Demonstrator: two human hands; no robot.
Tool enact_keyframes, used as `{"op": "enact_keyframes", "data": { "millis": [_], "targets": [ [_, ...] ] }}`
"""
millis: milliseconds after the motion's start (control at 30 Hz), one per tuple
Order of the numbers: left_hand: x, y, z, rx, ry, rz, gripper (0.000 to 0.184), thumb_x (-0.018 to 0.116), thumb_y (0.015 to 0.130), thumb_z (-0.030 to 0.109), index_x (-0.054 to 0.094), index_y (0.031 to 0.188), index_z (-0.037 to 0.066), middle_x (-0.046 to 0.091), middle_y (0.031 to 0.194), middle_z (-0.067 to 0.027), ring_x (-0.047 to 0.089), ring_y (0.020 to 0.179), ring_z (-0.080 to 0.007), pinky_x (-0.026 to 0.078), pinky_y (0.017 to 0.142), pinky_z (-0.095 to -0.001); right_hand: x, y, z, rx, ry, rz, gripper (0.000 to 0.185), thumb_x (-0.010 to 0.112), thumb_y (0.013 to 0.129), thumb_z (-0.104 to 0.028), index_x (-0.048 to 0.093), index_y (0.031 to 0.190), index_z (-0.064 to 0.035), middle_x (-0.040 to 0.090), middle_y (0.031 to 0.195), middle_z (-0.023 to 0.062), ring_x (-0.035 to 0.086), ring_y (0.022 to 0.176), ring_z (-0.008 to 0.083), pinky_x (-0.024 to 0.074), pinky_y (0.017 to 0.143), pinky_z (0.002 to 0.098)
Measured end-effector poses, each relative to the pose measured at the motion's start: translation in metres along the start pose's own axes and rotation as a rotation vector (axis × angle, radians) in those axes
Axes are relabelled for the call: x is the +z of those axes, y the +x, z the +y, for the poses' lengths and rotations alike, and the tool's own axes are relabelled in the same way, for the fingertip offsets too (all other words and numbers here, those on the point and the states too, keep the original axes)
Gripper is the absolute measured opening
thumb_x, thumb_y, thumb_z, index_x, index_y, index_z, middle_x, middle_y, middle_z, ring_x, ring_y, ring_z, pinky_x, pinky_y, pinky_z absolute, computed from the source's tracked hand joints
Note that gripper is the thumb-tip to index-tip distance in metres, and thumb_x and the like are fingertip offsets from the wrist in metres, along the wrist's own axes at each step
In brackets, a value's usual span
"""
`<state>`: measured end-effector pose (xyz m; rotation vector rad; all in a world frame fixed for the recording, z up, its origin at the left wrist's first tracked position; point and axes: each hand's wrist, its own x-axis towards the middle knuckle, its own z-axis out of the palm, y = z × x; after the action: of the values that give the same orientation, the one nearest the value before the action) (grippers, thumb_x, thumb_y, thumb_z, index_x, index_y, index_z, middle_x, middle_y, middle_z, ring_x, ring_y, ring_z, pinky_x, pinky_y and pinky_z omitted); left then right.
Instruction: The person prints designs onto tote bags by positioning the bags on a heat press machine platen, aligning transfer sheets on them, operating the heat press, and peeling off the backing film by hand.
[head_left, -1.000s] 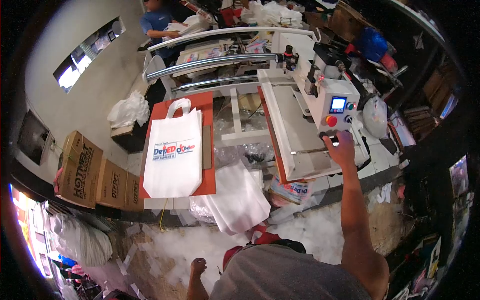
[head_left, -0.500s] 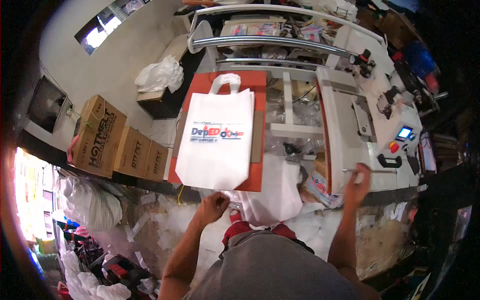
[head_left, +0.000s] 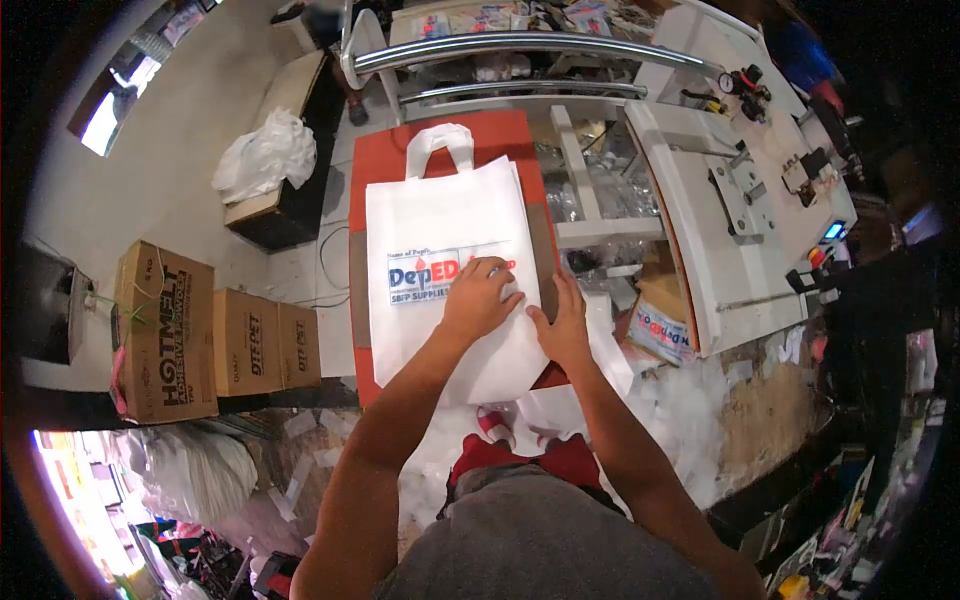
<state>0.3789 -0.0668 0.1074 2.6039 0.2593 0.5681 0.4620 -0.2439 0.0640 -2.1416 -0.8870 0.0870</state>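
A white tote bag [head_left: 440, 350] lies flat on a red press platen [head_left: 365, 235], its loop handle pointing away from me. Blue and red lettering, "DepED" with smaller lines such as "SBFP SUPPLIES", forms the print [head_left: 420, 280] across its front. My left hand [head_left: 478, 300] rests over the right part of this print and hides some of it; its fingers are bent, with the thumb apart. By the bag's right edge is my right hand [head_left: 565, 330], thumb spread from the fingers, which lie near the platen's edge.
To the right stands the white heat press body [head_left: 690, 220] with a gauge and lit display [head_left: 833, 232]. Cardboard boxes [head_left: 165, 330] line the left side. White bags [head_left: 265, 155] are bundled on a bench. More white fabric [head_left: 600, 345] hangs below the platen.
Both hands have come up onto the bag area: the left from below the platen, the right from the press control side. The view has shifted, and the bag stays on the platen.
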Motion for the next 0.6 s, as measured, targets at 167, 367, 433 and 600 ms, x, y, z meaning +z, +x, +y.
{"op": "enact_keyframes", "data": {
  "millis": [167, 367, 433, 600],
  "targets": [
    [0.002, 0.006, 0.001, -0.031, 0.029, 0.042, 0.018, 0.075, 0.079, 0.021, 0.068, 0.087, 0.007, 0.065, 0.105, -0.0073, 0.059, 0.099, -0.0302, 0.048, 0.087, -0.0447, -0.004, 0.003, -0.008, 0.064, 0.028, -0.033, 0.076, 0.074, 0.085, -0.023, 0.035, 0.146, -0.0006, 0.034, 0.15, 0.0242, 0.032, 0.139, 0.0429, 0.0279, 0.115, 0.0507],
    [-0.039, -0.024, -0.074, -0.191, 0.105, 0.296, 0.008, 0.07, 0.077, 0.017, 0.065, 0.078, 0.01, 0.066, 0.092, -0.0095, 0.06, 0.091, -0.0308, 0.046, 0.077, -0.0432, -0.004, 0.001, -0.007, 0.107, 0.028, -0.033, 0.072, 0.076, 0.084, -0.023, 0.042, 0.142, 0.0004, 0.034, 0.15, 0.0242, 0.034, 0.139, 0.0407, 0.0288, 0.115, 0.0478],
    [-0.074, -0.047, -0.127, -0.335, 0.243, 0.309, 0.011, 0.068, 0.078, 0.016, 0.065, 0.08, 0.006, 0.066, 0.095, -0.0116, 0.06, 0.094, -0.0328, 0.045, 0.083, -0.0455, -0.001, 0.001, -0.002, 0.076, 0.032, -0.019, 0.072, 0.076, 0.083, -0.023, 0.042, 0.142, 0.0006, 0.035, 0.15, 0.0245, 0.035, 0.138, 0.0409, 0.0292, 0.115, 0.0475],
    [-0.196, -0.111, -0.254, -0.995, 0.423, 0.242, 0.023, 0.062, 0.088, 0.023, 0.069, 0.089, 0.001, 0.069, 0.097, -0.0185, 0.066, 0.088, -0.036, 0.051, 0.079, -0.0463, 0.0, 0.002, -0.003, 0.031, 0.074, 0.017, 0.07, 0.077, 0.082, -0.022, 0.044, 0.14, 0.0002, 0.039, 0.147, 0.0247, 0.038, 0.136, 0.0413, 0.0302, 0.115, 0.0469]
  ]
}}
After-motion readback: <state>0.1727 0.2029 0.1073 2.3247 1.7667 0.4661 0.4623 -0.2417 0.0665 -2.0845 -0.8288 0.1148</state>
